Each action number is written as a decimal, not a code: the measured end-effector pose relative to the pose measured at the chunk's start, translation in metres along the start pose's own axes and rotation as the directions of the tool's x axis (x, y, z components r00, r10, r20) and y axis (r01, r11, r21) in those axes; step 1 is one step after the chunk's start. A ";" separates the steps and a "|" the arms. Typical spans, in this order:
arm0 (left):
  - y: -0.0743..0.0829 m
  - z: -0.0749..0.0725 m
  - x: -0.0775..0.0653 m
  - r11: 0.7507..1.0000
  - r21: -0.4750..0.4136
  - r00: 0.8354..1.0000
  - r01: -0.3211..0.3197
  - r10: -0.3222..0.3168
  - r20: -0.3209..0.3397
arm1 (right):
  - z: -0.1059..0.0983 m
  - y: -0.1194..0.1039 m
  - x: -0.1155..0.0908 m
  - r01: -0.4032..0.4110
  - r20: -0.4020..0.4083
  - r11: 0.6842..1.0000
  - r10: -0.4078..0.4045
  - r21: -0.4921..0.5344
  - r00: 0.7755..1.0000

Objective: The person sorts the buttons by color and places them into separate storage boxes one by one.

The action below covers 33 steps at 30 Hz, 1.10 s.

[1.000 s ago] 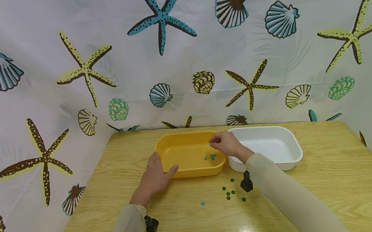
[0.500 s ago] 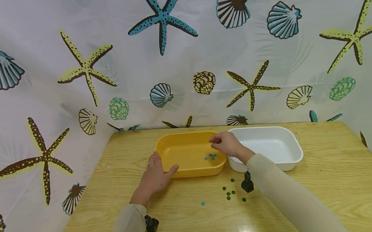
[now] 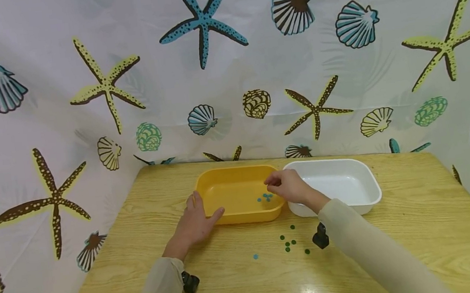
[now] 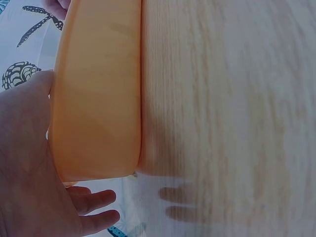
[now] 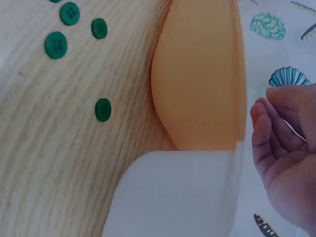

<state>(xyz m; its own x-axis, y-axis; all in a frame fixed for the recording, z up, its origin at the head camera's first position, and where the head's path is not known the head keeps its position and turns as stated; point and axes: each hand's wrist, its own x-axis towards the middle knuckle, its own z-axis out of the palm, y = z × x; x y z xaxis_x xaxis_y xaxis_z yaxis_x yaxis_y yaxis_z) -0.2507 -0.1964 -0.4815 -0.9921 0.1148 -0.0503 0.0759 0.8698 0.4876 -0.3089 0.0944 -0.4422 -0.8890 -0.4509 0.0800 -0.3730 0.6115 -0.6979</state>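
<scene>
Yellow tub [image 3: 240,194] sits mid-worktop, touching the white tub [image 3: 338,188] on its right. A few blue buttons [image 3: 267,197] lie in its right end. My left hand [image 3: 195,222] rests flat against the tub's left end, thumb along the near wall, fingers straight, nothing gripped; it braces the tub so it doesn't slide. My right hand [image 3: 288,186] hovers over the tub's right rim, above the blue buttons, fingers loosely curled. Grip looks empty in the right wrist view, palm bare, fingertips [image 5: 261,116] close but nothing visible between them. Green buttons [image 3: 290,242] lie scattered on the worktop [image 3: 400,243] near the tubs. One blue button [image 3: 255,257] lies apart, left of the green ones.
</scene>
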 end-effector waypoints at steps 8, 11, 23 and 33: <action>-0.003 0.001 0.001 1.000 0.000 1.000 -0.002 0.002 -0.006 | 0.004 -0.015 -0.028 0.092 0.082 0.996 -0.093 0.004 0.992; -0.003 0.001 0.001 1.000 0.003 1.000 -0.001 0.001 -0.004 | 0.010 -0.020 -0.039 0.132 0.120 0.991 -0.132 0.006 0.984; -0.002 0.001 0.001 1.000 0.005 1.000 0.003 -0.003 -0.004 | 0.044 -0.025 -0.061 0.331 0.279 0.941 -0.302 -0.062 0.911; -0.001 0.001 0.001 1.000 0.003 1.000 0.008 -0.008 0.000 | 0.062 -0.018 -0.061 0.421 0.340 0.901 -0.365 -0.104 0.866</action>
<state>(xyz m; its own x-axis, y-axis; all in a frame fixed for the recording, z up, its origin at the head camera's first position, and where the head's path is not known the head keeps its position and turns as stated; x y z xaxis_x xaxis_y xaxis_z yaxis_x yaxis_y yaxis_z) -0.2522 -0.1970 -0.4826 -0.9926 0.1084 -0.0543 0.0687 0.8719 0.4849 -0.2313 0.0709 -0.4788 -0.5435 -0.8354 0.0822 -0.7378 0.4287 -0.5213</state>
